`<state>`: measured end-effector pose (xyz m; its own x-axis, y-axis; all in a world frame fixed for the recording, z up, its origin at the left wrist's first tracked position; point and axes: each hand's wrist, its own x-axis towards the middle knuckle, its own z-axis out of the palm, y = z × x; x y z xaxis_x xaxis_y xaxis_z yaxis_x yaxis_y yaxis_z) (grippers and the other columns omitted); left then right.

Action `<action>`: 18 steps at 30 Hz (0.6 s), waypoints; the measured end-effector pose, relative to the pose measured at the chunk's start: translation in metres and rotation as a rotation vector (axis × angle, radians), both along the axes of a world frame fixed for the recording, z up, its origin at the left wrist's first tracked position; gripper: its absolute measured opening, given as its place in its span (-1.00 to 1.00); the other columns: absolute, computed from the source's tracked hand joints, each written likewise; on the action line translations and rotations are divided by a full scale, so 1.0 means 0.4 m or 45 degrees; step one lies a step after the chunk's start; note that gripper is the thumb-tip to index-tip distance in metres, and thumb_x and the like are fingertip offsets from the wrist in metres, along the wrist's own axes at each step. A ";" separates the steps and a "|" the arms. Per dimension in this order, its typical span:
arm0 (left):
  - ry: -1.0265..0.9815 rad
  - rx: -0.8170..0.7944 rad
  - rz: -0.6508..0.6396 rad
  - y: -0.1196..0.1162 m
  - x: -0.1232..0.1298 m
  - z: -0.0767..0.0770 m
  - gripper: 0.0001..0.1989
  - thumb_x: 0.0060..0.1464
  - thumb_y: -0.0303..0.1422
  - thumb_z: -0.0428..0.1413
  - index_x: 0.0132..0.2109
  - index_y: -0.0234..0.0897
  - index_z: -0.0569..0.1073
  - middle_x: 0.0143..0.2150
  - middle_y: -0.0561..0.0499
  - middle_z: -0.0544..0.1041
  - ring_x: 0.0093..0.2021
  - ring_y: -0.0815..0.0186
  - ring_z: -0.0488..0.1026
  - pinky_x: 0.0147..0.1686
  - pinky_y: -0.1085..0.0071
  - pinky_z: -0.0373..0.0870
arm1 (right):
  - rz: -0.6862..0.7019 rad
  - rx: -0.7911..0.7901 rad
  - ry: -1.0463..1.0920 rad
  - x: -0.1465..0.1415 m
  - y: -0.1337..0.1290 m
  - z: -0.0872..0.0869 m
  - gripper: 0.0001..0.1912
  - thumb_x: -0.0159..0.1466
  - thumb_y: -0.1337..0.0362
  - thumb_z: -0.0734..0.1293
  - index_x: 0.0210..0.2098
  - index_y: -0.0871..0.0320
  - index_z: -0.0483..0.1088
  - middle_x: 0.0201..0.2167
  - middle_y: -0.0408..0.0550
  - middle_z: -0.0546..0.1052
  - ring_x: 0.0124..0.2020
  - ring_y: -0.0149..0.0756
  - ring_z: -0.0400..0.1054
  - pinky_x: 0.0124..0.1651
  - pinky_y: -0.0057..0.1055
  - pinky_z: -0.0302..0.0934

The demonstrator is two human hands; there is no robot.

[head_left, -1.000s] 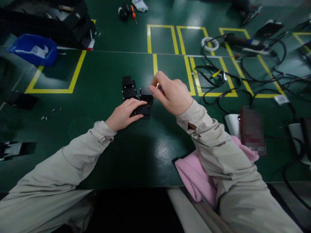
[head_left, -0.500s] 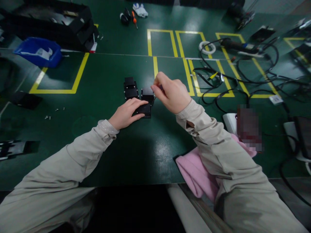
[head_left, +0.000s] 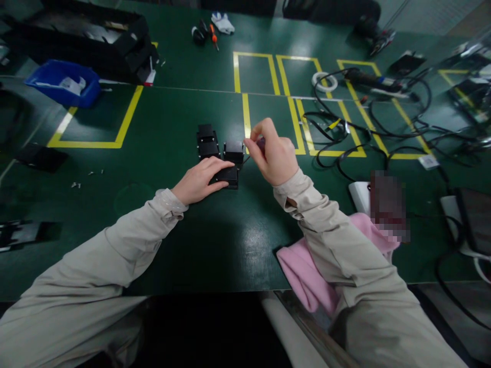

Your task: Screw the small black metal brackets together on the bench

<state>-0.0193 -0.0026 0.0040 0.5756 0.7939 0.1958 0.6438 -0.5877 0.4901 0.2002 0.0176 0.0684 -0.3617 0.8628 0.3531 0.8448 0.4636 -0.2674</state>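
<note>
Black blocks with small bright screws along their sides lie together on the green table (head_left: 215,240). My left hand (head_left: 201,179) grips the front block (head_left: 228,175) between thumb and fingers. Just behind it stand another block (head_left: 233,149) and a stepped black piece (head_left: 207,142), neither gripped. To the right, my right hand (head_left: 271,153) is closed around a small dark tool (head_left: 261,143), mostly hidden by the fingers. Its thin shaft points down-left to the right side of the front block; whether the tip touches a screw is too small to tell.
A blue bin (head_left: 86,89) and black trays (head_left: 130,46) stand back left. Loose screws (head_left: 76,185) lie at left. Black cables (head_left: 341,158) tangle at right, near a pink cloth (head_left: 307,271). An orange screwdriver (head_left: 214,36) lies at the back.
My right hand has shifted slightly, turned, and shows more of the dark tool and its shaft. My left hand keeps its place on the block. The camera view has moved a little.
</note>
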 end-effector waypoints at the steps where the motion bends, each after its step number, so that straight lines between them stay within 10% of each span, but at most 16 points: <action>1: 0.001 -0.002 0.003 0.000 0.000 0.000 -0.54 0.29 -0.23 0.08 0.27 -0.22 0.33 0.14 -0.14 0.44 0.16 0.10 0.39 0.17 0.13 0.35 | -0.008 0.027 -0.006 0.000 0.002 -0.006 -0.53 0.44 -0.01 0.01 -0.04 0.18 0.35 -0.31 -0.04 0.54 -0.39 -0.36 0.41 -0.27 -0.43 0.16; 18: -0.011 0.021 -0.012 -0.008 0.005 0.001 -0.56 0.30 -0.22 0.08 0.25 -0.25 0.35 0.13 -0.15 0.46 0.14 0.11 0.41 0.16 0.15 0.36 | 0.151 -0.012 -0.019 0.012 -0.009 0.008 -0.57 0.43 0.14 -0.03 -0.01 0.19 0.36 -0.33 -0.08 0.53 -0.39 -0.40 0.40 -0.28 -0.44 0.15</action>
<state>-0.0172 -0.0058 0.0044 0.5813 0.7852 0.2136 0.6340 -0.6016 0.4860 0.2051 0.0142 0.0714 -0.4665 0.8171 0.3387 0.7882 0.5578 -0.2599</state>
